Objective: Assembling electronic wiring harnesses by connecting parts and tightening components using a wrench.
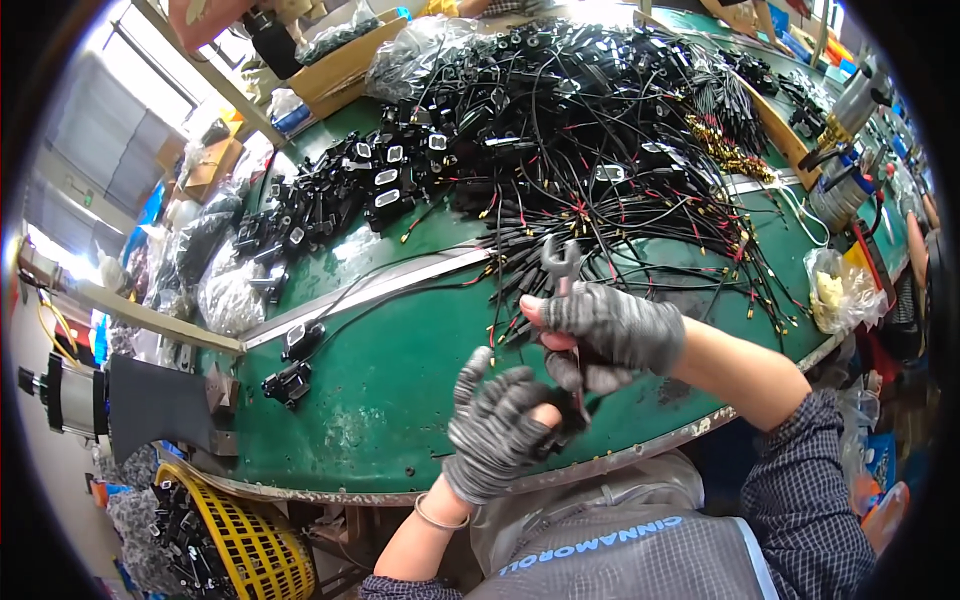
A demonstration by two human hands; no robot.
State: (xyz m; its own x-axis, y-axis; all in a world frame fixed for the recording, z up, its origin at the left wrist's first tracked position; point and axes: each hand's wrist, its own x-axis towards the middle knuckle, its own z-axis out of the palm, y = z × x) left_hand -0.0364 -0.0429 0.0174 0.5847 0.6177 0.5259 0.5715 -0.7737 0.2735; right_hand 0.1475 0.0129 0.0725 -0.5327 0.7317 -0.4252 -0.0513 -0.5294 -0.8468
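Note:
My right hand [625, 330], in a grey knit glove with bare fingertips, is closed round an open-end wrench [562, 262]. The wrench stands nearly upright, its forked jaw pointing away from me above the fist. Below and to the left, my left hand [500, 430], gloved the same way, has its thumb and fingers bent round a small black part [572, 425]. One finger sticks up. The part is mostly hidden between the hands, and the wrench's lower end reaches toward it. Both hands are above the near edge of the green table [370, 440].
A big heap of black cabled parts [530, 90] covers the far table, its wire ends [700, 230] spreading toward me. Two black cabled parts [288, 382] lie at the left. A metal strip [370, 290] crosses the table. A yellow basket [240, 530] stands lower left; electric drivers [845, 195] are at right.

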